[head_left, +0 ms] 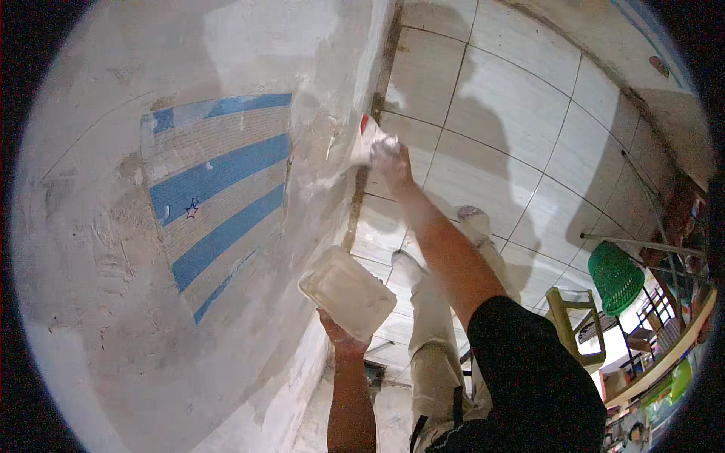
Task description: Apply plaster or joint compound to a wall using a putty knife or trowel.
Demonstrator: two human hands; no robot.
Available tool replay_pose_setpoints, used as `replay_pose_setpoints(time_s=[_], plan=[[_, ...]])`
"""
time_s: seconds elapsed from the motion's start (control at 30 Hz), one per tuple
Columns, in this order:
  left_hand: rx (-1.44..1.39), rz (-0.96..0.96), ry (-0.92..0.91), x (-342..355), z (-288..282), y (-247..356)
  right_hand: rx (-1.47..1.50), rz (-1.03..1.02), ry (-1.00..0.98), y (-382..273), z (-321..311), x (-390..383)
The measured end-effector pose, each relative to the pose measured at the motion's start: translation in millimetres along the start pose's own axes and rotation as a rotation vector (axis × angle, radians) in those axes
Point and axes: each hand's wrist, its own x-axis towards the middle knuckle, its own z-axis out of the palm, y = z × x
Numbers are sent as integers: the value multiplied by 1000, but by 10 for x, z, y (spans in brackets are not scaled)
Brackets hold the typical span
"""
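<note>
My right hand (390,160) is closed round a putty knife (364,142), a pale wide blade with a red patch near its tip. The blade lies at the low part of the plastered wall (249,60), close to where wall and floor meet; whether it touches cannot be told. Below and nearer to me, my left hand (342,332) grips a shallow rectangular tub (351,291) from beneath, fingers at its near edge. Whitish paste coats the tub's inside. White smears mark my right fingers and the wall around the blade.
Blue-and-white striped paper (226,181) sticks to the wall at left. White tiles (513,113) cover the floor, with a dirty strip along the wall. My shoes (408,264) stand near the wall. At right are a wooden stool (555,325), a green basket (615,275) and cluttered shelves (668,362).
</note>
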Motion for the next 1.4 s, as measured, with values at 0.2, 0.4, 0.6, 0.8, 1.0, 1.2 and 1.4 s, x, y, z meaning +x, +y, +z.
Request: replay_pose_setpoints(time_s=[0.2, 0.4, 0.6, 0.8, 1.0, 1.2, 1.4], plan=[[-172, -35, -93, 206, -47, -185, -695, -116, 266, 143, 134, 312], [-96, 128, -190, 637, 10, -464, -2104, -732, -193, 513, 328, -418], [679, 651, 63, 1138, -456, -730, -1667, -452, -171, -68, 42, -57], [-311, 154, -272, 1095, -116, -583, -1860, -286, -200, 393, -177, -236], [-244, 118, -648, 1046, 81, -531, -1767, -93, -167, 83, -748, -519], [-364, 271, -284, 990, 190, -742, -991, -8, 360, -267, -775, 192], [-192, 246, -139, 1108, -498, -833, -1187, -72, 397, 275, -95, 359]])
